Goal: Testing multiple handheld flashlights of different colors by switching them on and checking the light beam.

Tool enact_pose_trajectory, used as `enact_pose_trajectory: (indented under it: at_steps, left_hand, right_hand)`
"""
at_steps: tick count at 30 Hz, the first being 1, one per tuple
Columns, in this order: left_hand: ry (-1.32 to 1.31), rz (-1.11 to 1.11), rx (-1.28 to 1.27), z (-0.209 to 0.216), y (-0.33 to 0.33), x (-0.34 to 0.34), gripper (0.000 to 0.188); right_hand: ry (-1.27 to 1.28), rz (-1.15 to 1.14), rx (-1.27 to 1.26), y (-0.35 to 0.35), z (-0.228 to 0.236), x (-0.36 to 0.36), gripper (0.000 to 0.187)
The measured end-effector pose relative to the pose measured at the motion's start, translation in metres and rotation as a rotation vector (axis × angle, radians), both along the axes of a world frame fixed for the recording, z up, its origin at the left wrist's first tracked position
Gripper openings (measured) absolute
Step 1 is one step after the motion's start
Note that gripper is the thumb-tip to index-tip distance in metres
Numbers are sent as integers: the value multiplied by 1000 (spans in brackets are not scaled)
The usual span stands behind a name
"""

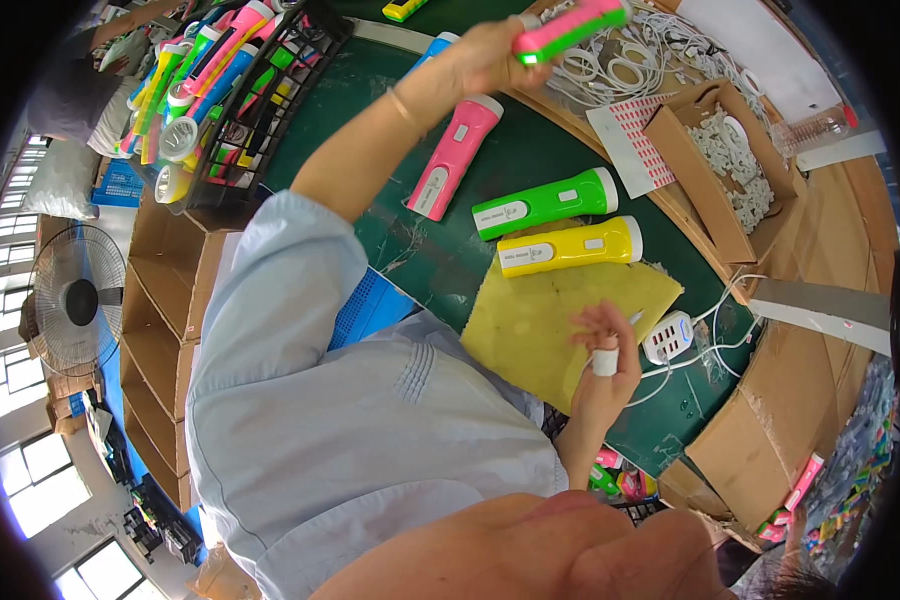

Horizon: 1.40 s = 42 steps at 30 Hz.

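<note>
My left hand (495,55) is stretched out at the top, closed around a pink and green flashlight (570,32) held above the table. Below that arm a pink flashlight (457,155) lies on the green table. To its right lie a green flashlight (545,203) and a yellow flashlight (570,247), side by side, the yellow one partly over a yellow cloth (540,330). My right hand (607,355) hovers over the cloth with curled fingers, one wrapped in white tape. A small white tip shows beside these fingers; what it belongs to is unclear.
A white multi-port USB charger (668,338) with white cables sits right of the cloth. Beyond are an open cardboard box (705,170) of small white parts, tangled white cables (630,60) and a red-dotted sheet (635,145). A black crate (260,110) of flashlights stands left.
</note>
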<state>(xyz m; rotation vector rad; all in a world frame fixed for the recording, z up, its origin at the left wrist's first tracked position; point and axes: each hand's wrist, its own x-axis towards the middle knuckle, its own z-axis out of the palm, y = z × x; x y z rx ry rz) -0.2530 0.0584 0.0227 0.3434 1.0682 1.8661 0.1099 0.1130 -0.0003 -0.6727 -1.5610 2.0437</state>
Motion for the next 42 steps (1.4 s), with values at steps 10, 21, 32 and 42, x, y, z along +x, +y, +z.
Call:
enact_pose_trajectory:
  at_steps: [10,21,32,42]
  left_hand:
    - [336,-358,-1,-33,-73,246,37]
    - [-33,-116,-32,-30,-46,245,30]
    - [-359,-357,43,4,-24,227,28]
    - [-211,-282,-4,5,-24,237,31]
  right_hand:
    - [-305,-229,882,-23,29,-18,52]
    - [-143,13,487,-31,-28,34,26]
    - [-295,-184,305,-31,-21,42,23]
    - [-249,-161,442,-30,-26,40,19]
